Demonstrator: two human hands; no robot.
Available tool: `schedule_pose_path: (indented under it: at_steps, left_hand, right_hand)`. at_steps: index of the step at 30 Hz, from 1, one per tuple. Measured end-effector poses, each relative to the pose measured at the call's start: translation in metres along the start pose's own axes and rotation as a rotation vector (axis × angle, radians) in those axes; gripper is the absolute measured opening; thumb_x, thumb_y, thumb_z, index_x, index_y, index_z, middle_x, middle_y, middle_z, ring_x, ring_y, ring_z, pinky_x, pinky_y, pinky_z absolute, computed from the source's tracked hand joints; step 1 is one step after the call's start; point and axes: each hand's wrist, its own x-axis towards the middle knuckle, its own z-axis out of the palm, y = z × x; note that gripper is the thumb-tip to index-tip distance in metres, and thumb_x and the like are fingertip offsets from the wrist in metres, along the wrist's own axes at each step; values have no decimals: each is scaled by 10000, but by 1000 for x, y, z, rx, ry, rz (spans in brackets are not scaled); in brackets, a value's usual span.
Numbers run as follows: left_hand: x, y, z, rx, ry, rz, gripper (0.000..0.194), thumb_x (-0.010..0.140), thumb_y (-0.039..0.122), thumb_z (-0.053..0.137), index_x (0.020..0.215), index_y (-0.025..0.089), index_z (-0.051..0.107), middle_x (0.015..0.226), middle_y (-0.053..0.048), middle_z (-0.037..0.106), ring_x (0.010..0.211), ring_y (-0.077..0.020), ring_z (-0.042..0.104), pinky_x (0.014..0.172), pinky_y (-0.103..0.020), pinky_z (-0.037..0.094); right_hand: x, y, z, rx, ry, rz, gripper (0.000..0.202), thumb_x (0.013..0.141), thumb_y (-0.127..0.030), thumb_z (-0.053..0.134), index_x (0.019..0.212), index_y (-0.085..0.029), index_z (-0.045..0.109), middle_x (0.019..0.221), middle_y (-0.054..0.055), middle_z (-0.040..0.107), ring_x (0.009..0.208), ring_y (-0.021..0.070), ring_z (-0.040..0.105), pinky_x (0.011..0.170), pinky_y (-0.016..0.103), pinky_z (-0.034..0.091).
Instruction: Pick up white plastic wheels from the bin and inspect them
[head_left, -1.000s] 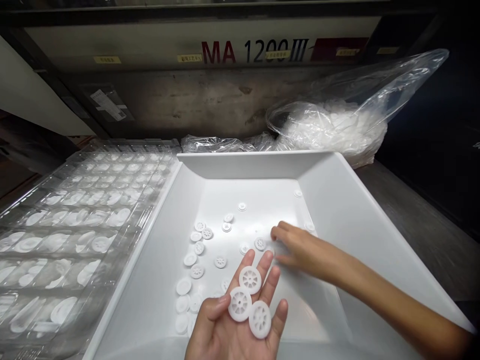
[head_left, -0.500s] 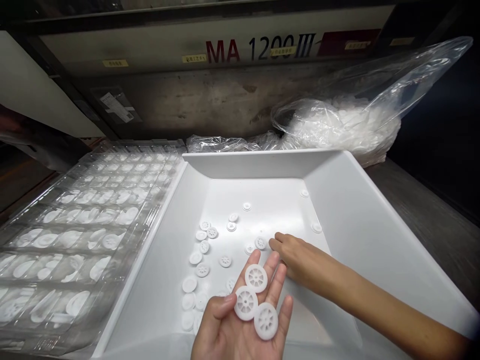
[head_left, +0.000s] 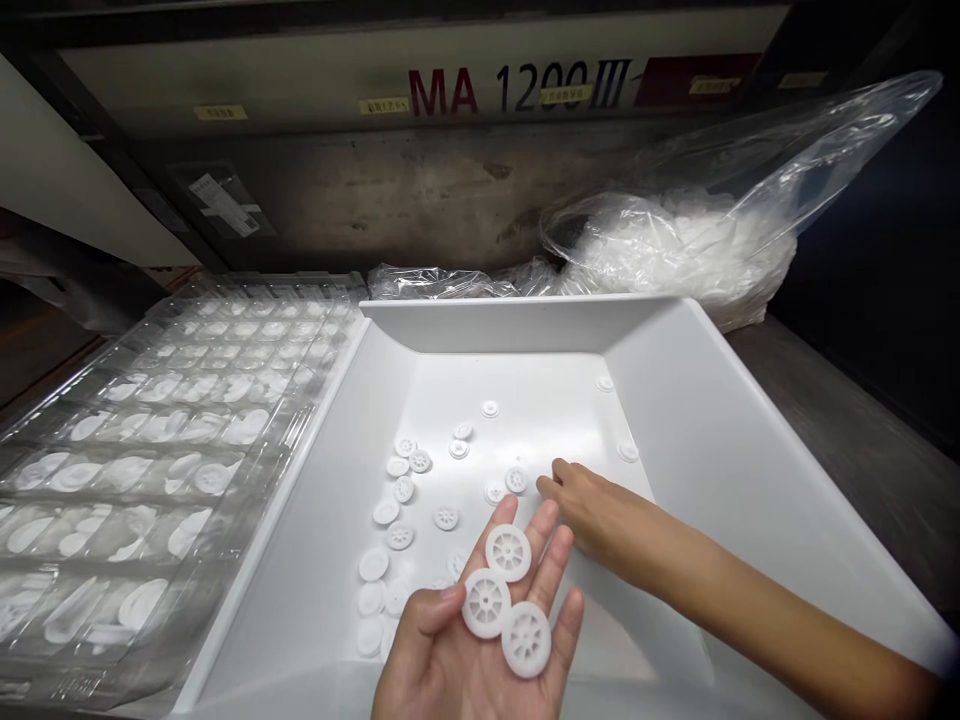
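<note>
My left hand point(head_left: 476, 650) is palm up over the near part of a white bin point(head_left: 525, 315), with three white plastic spoked wheels point(head_left: 486, 603) lying on its palm and fingers. Its thumb rests against one of them. Just beyond its fingertips, my right hand point(head_left: 585, 510) reaches in from the right, low over the bin floor. Those fingers are curled, and whatever they may hold is hidden. Close to them lie two loose wheels point(head_left: 516, 480). More small wheels point(head_left: 400, 536) are scattered along the left side of the bin floor, some partly covered by my left hand.
Left of the bin, clear plastic compartment trays point(head_left: 202, 427) hold many white parts. Behind the bin's right corner sits a clear plastic bag point(head_left: 675, 245) filled with white pieces. A machine panel point(head_left: 322, 200) closes off the back.
The camera view has shifted slightly, so the trays and bin appear a little further left. Both hands keep nearly the same pose, and the three wheels remain on my left palm.
</note>
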Motion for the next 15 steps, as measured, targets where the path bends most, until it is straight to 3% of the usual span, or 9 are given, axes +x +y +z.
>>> schedule_pose_path:
  at_steps: [9, 12, 15]
  left_hand:
    - [-1, 1, 8, 21, 50, -5, 496, 914, 255, 347, 1393, 166, 439, 1521, -81, 332, 1434, -232, 280, 1176, -406, 258]
    - [-2, 1, 12, 27, 101, -15, 491, 897, 276, 421, 1377, 187, 464, 1511, -70, 356, 1434, -225, 295, 1176, -399, 256]
    - [-2, -1, 13, 37, 66, -12, 488, 909, 283, 388, 1383, 176, 444, 1506, -97, 367, 1419, -242, 329, 1157, -385, 289]
  right_hand:
    - [-6, 14, 0, 52, 35, 43, 131, 885, -203, 643, 808, -153, 550, 814, -22, 542, 644, 105, 509, 589, 258, 472]
    - [-14, 19, -16, 207, 90, 6, 129, 881, -139, 594, 788, -171, 510, 821, -22, 527, 618, 97, 490, 577, 251, 460]
    - [-30, 21, -42, 405, 132, -64, 103, 888, -166, 557, 850, -223, 481, 857, -31, 529, 663, 100, 525, 599, 232, 481]
